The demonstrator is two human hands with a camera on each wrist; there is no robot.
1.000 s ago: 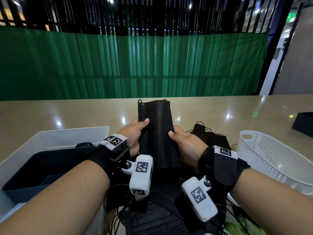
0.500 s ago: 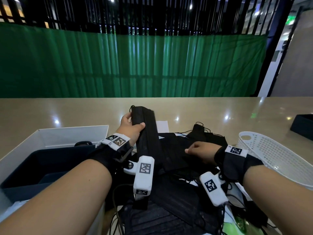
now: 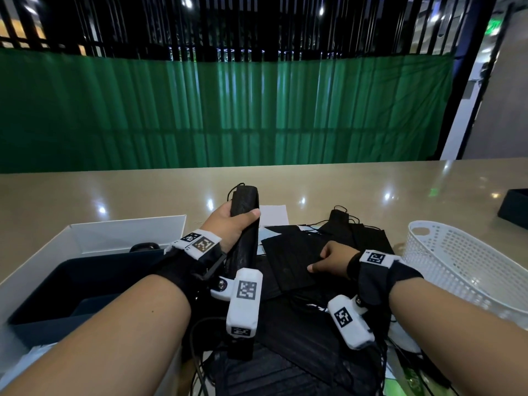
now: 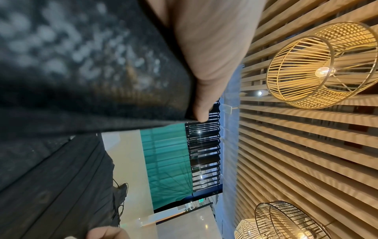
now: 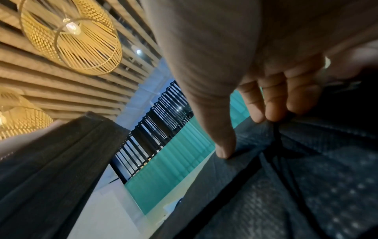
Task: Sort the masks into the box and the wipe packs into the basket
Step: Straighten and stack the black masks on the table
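My left hand [image 3: 243, 220] grips a stack of black masks [image 3: 246, 199] upright above the table, between the white box [image 3: 128, 225] and the mask pile; its thumb [image 4: 202, 110] lies along the stack's [image 4: 81, 67] edge. My right hand [image 3: 318, 261] is down on the pile of loose black masks [image 3: 288, 261]. Its thumb [image 5: 223, 150] and curled fingertips [image 5: 267, 111] pinch the top mask [image 5: 266, 194]. The white perforated basket [image 3: 457, 252] stands at the right with nothing visible in it. A green wipe pack [image 3: 405, 382] shows at the bottom right, mostly under masks.
The box has a dark inner tray [image 3: 71, 284] and stands at my left. A white sheet [image 3: 273, 214] lies behind the pile. A dark object [image 3: 514, 208] sits at the table's far right. A green curtain [image 3: 228, 110] hangs behind the table.
My right hand let go of the mask stack and dropped onto the pile. The left hand, now alone on the stack, turned it edge-on and shifted it slightly left.
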